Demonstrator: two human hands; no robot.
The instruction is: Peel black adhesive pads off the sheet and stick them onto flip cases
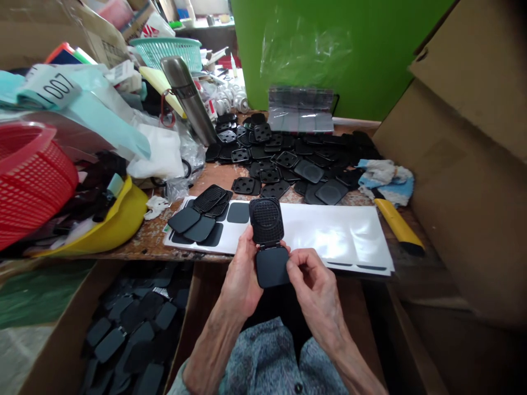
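My left hand (244, 274) is closed round the left side of a black hinged case (272, 267), which is unfolded. Its upper half has a grid texture with a round outline, and its lower half is smooth and flat. With thumb and forefinger together, my right hand (313, 280) pinches at the right edge of the smooth half; whether a thin layer is between the fingertips I cannot tell. Behind the case lies a white sheet (333, 233) with dark rounded squares at its left. Several black pieces (200, 227), some smooth and some gridded, lie on that left end.
Black plastic parts (263, 159) are heaped at the back of the table. A steel flask (187, 99) leans there. At right are a yellow-handled tool (397, 225), a cloth (387, 178) and cardboard (465, 181). Left stand red (33, 175) and yellow (111, 225) containers; below, a box holds dark pieces (132, 329).
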